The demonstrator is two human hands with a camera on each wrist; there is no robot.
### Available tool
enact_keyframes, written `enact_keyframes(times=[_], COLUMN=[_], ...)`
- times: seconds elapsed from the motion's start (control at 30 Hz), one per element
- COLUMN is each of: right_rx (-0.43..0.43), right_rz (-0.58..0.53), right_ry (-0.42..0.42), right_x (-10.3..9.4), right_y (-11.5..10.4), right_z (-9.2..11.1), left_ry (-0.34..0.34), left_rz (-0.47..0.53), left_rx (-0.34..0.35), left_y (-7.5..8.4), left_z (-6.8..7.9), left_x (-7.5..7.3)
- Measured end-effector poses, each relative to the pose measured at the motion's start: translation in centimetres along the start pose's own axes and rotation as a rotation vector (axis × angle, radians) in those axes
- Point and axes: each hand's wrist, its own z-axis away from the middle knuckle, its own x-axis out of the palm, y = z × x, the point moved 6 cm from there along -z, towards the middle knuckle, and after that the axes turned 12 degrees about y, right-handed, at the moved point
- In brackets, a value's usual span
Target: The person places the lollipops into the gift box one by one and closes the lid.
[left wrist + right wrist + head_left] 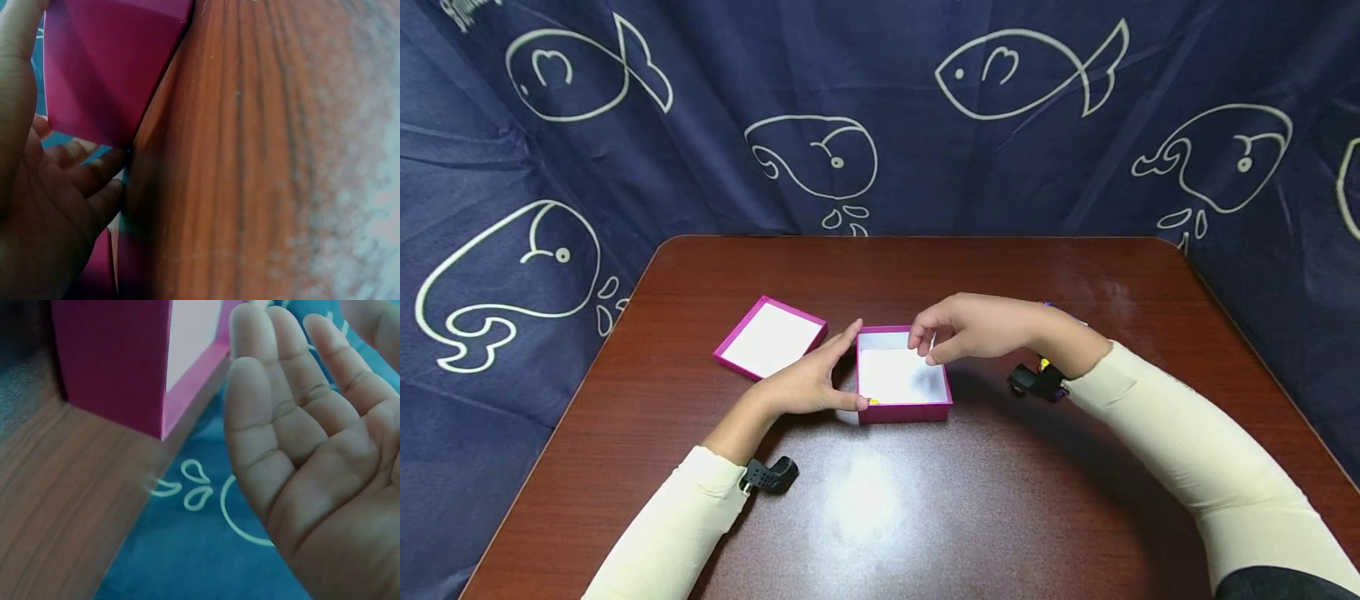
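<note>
A magenta box with a white inside stands uncovered at the middle of the table. My left hand holds its left side, thumb at the near corner and forefinger at the far corner. In the left wrist view the fingers lie by the edge of the box wall. A small yellow bit shows inside, close to the thumb. Over the box's right rim hovers my right hand, its fingers loosely bent. The right wrist view shows the palm and fingers bare, with nothing held, beside the box.
Left of the box lies its magenta lid, white inside facing up. Something colourful with a yellow part is mostly hidden behind my right wrist. A blue curtain with fish drawings hangs beyond the brown table.
</note>
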Motion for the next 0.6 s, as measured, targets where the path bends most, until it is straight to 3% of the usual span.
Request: enact_keyframes(times=[0.23,0.6], right_rx=[0.020,0.026], right_rz=[-0.013,0.251], right_ry=[0.091,0.281], right_x=[-0.5,-1.2], right_y=[0.9,3.8], right_z=[3.5,7.1], left_ry=[-0.009,-0.006], left_rz=[-0.009,-0.004], left_rx=[0.005,-0.003], left_y=[0.1,0.0], left_z=[0.2,0.1], left_x=[0.0,-0.1])
